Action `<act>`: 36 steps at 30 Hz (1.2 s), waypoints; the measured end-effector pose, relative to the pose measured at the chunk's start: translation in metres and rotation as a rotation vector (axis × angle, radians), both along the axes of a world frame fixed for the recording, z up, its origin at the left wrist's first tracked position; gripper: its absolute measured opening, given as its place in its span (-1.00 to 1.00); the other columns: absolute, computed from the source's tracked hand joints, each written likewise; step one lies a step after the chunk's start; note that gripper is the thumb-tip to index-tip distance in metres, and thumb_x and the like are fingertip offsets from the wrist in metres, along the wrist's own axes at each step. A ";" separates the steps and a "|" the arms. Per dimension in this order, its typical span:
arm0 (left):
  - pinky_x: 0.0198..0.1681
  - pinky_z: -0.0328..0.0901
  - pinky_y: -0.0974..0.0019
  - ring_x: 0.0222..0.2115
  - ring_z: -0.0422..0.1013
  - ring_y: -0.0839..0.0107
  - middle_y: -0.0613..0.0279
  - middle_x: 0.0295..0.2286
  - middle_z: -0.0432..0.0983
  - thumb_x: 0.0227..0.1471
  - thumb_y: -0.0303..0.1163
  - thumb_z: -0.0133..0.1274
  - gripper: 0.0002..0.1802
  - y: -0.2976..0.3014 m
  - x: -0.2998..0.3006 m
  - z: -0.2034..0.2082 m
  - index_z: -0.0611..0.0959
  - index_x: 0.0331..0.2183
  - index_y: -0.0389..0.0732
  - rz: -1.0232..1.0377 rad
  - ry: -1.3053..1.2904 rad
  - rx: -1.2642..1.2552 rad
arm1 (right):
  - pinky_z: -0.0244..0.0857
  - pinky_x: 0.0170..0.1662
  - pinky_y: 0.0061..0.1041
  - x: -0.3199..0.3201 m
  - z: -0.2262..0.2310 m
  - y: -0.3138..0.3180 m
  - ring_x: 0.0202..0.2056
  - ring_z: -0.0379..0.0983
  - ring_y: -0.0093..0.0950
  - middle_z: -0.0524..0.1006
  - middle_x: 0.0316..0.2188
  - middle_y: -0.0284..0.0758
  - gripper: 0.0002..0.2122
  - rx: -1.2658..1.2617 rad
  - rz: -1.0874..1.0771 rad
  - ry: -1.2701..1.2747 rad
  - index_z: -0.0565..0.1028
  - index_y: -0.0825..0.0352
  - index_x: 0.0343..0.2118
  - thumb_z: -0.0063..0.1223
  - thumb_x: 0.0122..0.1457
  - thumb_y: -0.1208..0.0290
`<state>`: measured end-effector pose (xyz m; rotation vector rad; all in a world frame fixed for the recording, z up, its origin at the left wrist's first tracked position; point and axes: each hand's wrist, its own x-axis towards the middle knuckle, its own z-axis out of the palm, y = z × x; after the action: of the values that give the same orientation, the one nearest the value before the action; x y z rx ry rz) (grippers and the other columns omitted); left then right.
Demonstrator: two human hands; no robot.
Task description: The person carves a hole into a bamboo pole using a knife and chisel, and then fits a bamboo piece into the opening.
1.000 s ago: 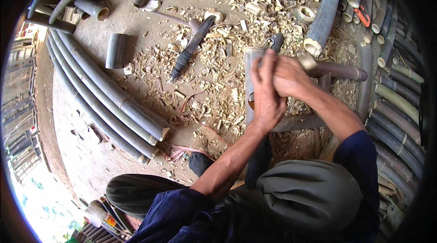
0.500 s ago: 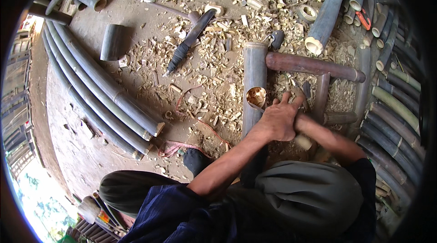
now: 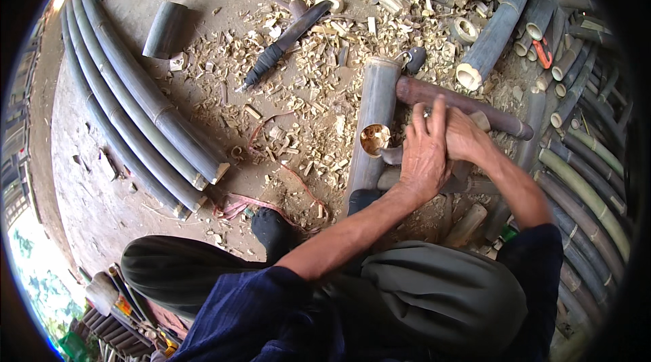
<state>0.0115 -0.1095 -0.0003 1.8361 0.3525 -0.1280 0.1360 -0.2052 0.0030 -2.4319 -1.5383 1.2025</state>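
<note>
Here, the left hand [image 3: 425, 162] is lying straight-fingered, right hand [image 3: 469, 137] sitting curled at its two o'clock, bamboo [image 3: 382, 94] at ten; I can't tell what they're grasping.

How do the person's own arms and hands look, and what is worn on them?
Both the left hand and the right hand are bare, with no gloves visible. The left forearm and right forearm are uncovered too, and no watch shows. The left sleeve and right sleeve are dark blue, loose, creased cloth.
</note>
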 end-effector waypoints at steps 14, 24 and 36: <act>0.14 0.37 -0.09 0.08 0.35 -0.34 -0.47 0.09 0.25 -0.23 -0.56 0.31 0.23 0.021 0.013 -0.006 -0.01 0.39 -0.12 -0.807 0.316 0.025 | 0.37 0.19 -0.25 -0.082 -0.079 -0.081 0.18 0.38 -0.31 0.37 0.24 -0.10 -0.38 -0.192 -0.922 0.548 0.25 0.23 0.28 0.24 0.22 0.18; 0.27 0.22 -0.10 0.18 0.22 -0.36 -0.42 0.19 0.09 -0.24 -0.50 0.30 0.18 0.021 -0.017 -0.006 0.04 0.37 -0.19 -0.315 0.125 -0.050 | 0.43 0.05 -0.26 -0.043 -0.027 -0.015 0.13 0.44 -0.26 0.45 0.11 -0.05 -0.48 -0.276 -0.578 0.492 0.37 0.27 0.19 0.18 0.13 0.36; 0.00 0.41 0.00 -0.02 0.49 -0.10 -0.21 -0.03 0.46 -0.17 -0.42 0.26 -0.15 0.132 -0.155 0.061 0.30 0.18 -0.31 -0.489 0.731 0.228 | 0.31 0.11 -0.33 -0.213 -0.002 0.038 0.00 0.43 -0.48 0.48 -0.10 -0.36 -0.74 0.684 -1.686 1.791 0.41 0.19 -0.08 -0.14 0.46 0.10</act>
<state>-0.1433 0.0229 0.0610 2.0207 0.4206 -1.1532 -0.0769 -0.1673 0.0006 -0.5975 0.5592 1.0848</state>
